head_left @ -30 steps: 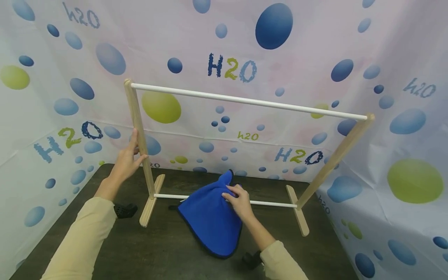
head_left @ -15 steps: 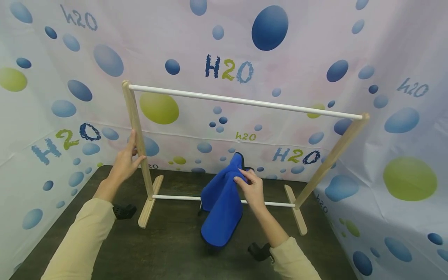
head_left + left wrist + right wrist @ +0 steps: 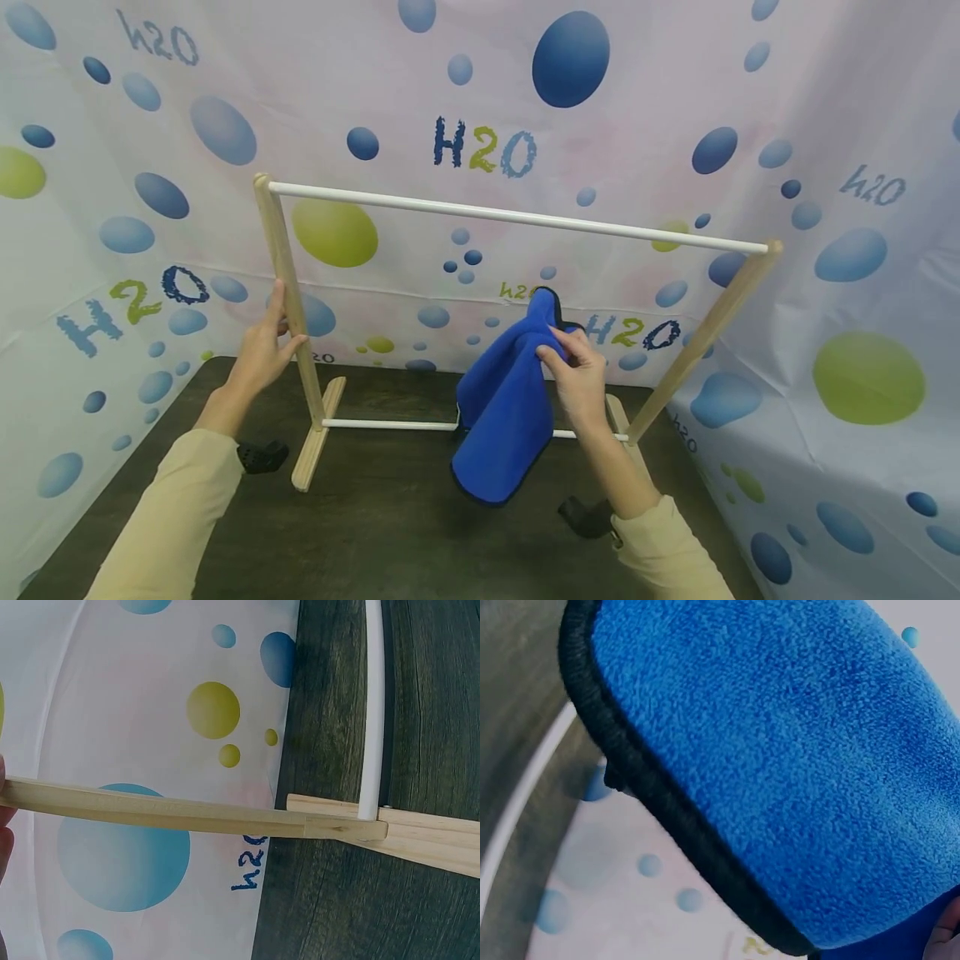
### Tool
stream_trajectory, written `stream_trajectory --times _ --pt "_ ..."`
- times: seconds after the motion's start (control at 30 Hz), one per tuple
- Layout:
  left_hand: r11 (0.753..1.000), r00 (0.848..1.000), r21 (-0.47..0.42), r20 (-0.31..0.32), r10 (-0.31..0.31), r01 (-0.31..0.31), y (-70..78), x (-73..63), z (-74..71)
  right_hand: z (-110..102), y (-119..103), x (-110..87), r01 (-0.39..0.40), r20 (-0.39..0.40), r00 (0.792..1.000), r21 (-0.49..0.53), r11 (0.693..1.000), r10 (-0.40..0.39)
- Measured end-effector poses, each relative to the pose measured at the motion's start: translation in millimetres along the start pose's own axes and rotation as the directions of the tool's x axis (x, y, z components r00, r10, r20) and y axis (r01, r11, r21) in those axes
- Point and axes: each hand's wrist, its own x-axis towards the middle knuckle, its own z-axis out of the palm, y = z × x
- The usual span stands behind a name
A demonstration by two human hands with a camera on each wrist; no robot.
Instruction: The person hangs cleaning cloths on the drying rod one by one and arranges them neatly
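Note:
My left hand holds the left wooden post of a drying rack, thumb in front and fingers at its outer side. In the left wrist view, the post runs down to its wooden foot; only fingertips show at the edge. My right hand pinches a blue microfiber cloth with black edging. The cloth hangs in folds in front of the lower white rod, below the upper white rod. Its plush side fills much of the right wrist view.
The rack's right post leans outward in view over its own foot. Beneath everything lies a dark wood-look tabletop. A white curtain printed with bubbles encloses the back and sides. Black wrist mounts hang under both forearms.
My right hand has lifted the cloth up and to the right, and it now hangs narrower, off the table. My left hand keeps its hold on the post. The head view has shifted slightly.

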Motion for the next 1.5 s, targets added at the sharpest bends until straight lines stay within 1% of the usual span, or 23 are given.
stream_trajectory --times 0.17,0.3,0.43,0.53,0.7,0.83,0.93,1.0,1.17,1.4,1.5 --pt "1.0 1.0 -0.01 -0.015 0.009 -0.009 -0.3 -0.2 0.7 -7 -17 14.2 0.051 -0.031 0.998 0.058 0.997 -0.05" --pt "1.0 1.0 -0.011 -0.022 0.01 -0.011 0.4 -0.5 1.2 -11 -28 25.8 0.11 -0.049 0.993 0.058 0.992 -0.107" --pt "1.0 1.0 -0.009 -0.027 0.014 -0.014 0.7 -1.5 1.3 -14 -38 36.1 0.157 -0.046 0.987 0.062 0.986 -0.154" --pt "1.0 0.999 -0.008 -0.036 0.015 -0.016 -0.5 -2.8 1.6 -15 -45 42.9 0.184 -0.046 0.983 0.084 0.979 -0.181" --pt "1.0 0.999 -0.006 -0.042 0.017 -0.017 -1.4 -4.4 2.1 -15 -60 55.1 0.224 -0.053 0.974 0.083 0.971 -0.22" --pt "1.0 0.999 0.001 -0.04 0.015 -0.015 -1.3 -4.7 2.0 -13 -71 65.0 0.251 -0.046 0.968 0.125 0.96 -0.247" --pt "1.0 0.999 0.01 -0.038 0.019 -0.018 -1.1 -4.2 1.6 -11 -78 70.9 0.279 -0.038 0.96 0.117 0.953 -0.277" --pt "1.0 0.999 0.008 -0.04 0.021 -0.021 -0.9 -3.6 1.2 -9 -82 73.8 0.292 -0.03 0.956 0.094 0.952 -0.291" --pt "0.999 0.998 -0.003 -0.049 0.032 -0.033 -0.5 -2.3 0.7 -5 -88 81.0 0.308 -0.017 0.951 0.071 0.949 -0.307" --pt "1.0 0.999 -0.005 -0.042 0.019 -0.019 1.1 -2.6 2.3 -1 -93 95.8 0.336 -0.038 0.941 0.024 0.941 -0.335" --pt "1.0 0.999 -0.005 -0.036 0.009 -0.009 1.9 -2.0 2.6 1 -96 102.7 0.343 -0.049 0.939 0.041 0.938 -0.341"
